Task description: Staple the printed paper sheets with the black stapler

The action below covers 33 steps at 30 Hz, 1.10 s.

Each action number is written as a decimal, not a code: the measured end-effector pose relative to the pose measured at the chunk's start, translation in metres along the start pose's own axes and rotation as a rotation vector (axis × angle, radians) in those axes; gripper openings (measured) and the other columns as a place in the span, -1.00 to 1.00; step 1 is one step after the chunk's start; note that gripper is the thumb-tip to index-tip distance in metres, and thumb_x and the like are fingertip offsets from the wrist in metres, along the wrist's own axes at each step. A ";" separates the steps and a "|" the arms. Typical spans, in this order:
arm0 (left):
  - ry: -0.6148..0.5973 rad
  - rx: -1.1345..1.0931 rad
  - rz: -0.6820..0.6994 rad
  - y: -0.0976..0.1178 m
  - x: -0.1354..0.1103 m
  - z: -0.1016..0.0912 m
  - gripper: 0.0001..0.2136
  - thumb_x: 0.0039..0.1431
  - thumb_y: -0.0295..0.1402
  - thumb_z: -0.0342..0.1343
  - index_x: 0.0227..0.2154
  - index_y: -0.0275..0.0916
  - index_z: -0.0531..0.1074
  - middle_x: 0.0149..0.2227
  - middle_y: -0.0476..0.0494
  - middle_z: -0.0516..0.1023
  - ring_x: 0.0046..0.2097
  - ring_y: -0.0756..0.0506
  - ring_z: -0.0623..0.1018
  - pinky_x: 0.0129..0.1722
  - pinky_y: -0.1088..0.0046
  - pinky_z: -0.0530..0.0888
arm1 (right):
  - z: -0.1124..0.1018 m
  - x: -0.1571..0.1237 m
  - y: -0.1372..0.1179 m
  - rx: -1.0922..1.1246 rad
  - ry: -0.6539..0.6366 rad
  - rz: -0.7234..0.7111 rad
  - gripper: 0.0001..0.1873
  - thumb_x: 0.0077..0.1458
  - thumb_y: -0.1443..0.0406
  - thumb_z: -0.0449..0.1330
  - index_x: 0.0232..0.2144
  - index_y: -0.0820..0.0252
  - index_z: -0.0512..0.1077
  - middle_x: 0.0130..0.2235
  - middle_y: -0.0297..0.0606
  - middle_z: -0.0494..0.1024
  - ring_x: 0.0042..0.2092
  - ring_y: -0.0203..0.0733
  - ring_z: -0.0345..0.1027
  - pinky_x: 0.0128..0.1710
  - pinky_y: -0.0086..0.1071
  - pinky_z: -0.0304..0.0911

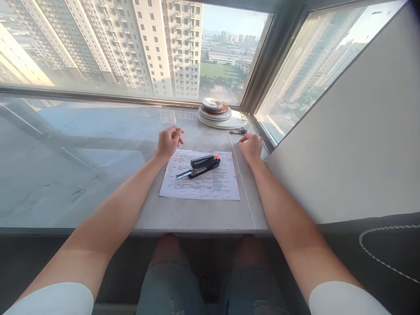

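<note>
A black stapler [205, 166] with an orange-red part at one end lies opened on a sheet of printed paper [170, 189]. Its metal staple tray sticks out toward the lower left. My left hand [169, 141] rests beyond the paper's upper left corner, fingers loosely bent and apart, with nothing seen in it. Off the paper's upper right corner is my right hand [252, 146], its fingers curled together. A tiny dark tip shows at those fingertips, too small to name. Neither hand touches the stapler.
Stacked plates [215, 116] stand in the window corner. A small dark stringed item [241, 131] lies just in front of them. The glossy stone sill [203, 216] ends at a front edge above my knees. A white wall panel [348, 131] bounds the right side.
</note>
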<state>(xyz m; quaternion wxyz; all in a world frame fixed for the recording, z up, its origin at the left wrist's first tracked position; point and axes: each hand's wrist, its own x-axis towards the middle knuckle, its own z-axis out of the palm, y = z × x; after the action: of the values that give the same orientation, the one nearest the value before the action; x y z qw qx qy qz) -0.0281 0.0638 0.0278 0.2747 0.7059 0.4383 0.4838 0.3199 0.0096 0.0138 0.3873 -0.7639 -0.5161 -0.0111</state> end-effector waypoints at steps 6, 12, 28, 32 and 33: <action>0.152 0.608 -0.287 -0.023 0.003 -0.034 -0.75 0.42 -0.39 0.01 -0.32 -0.20 0.58 -0.18 -0.36 0.69 0.02 -0.35 0.62 0.08 0.07 0.49 | -0.005 -0.003 -0.008 -0.138 -0.095 0.108 -0.87 -0.06 0.47 0.26 -0.49 0.22 0.61 -0.40 0.02 0.60 -0.13 0.16 0.46 -0.04 -0.08 0.34; -0.140 0.544 -0.267 -0.033 -0.005 -0.062 -0.74 0.38 -0.37 0.05 -0.21 -0.15 0.68 -0.06 -0.28 0.72 0.00 -0.31 0.64 -0.01 0.21 0.51 | -0.008 -0.027 -0.043 0.258 -0.039 -0.242 -0.76 0.22 0.26 0.16 -0.31 0.17 0.64 -0.18 -0.02 0.66 -0.14 0.05 0.47 -0.02 -0.07 0.41; -0.109 0.468 -0.078 -0.028 -0.003 -0.037 -0.82 0.33 -0.34 0.18 -0.10 -0.23 0.61 0.06 -0.31 0.61 -0.08 -0.19 0.62 0.02 0.25 0.53 | 0.019 -0.059 -0.074 0.641 -0.557 -0.672 -0.67 0.11 0.04 0.46 -0.22 0.13 0.64 -0.30 -0.30 0.64 -0.29 -0.13 0.48 -0.22 -0.29 0.31; -0.234 0.193 0.099 -0.011 -0.005 -0.029 -0.63 0.42 -0.01 0.10 -0.09 -0.21 0.59 0.02 -0.26 0.60 0.00 -0.17 0.59 -0.03 0.31 0.53 | 0.026 -0.051 -0.071 0.528 -0.357 -0.598 -0.70 0.08 0.08 0.47 -0.23 0.13 0.64 -0.27 -0.24 0.66 -0.25 -0.07 0.50 -0.17 -0.24 0.31; -0.286 0.142 0.134 -0.007 -0.006 -0.027 -0.59 0.39 0.06 0.13 -0.10 -0.21 0.59 0.00 -0.26 0.60 -0.03 -0.16 0.59 -0.06 0.32 0.52 | 0.028 -0.050 -0.070 0.497 -0.348 -0.588 -0.70 0.07 0.08 0.48 -0.23 0.13 0.64 -0.28 -0.24 0.66 -0.25 -0.06 0.49 -0.17 -0.23 0.30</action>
<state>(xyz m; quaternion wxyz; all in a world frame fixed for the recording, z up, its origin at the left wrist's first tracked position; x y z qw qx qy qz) -0.0566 0.0611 0.0294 0.2512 0.8128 0.3798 0.3633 0.2300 -0.0011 0.0142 0.4471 -0.4580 -0.7568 0.1327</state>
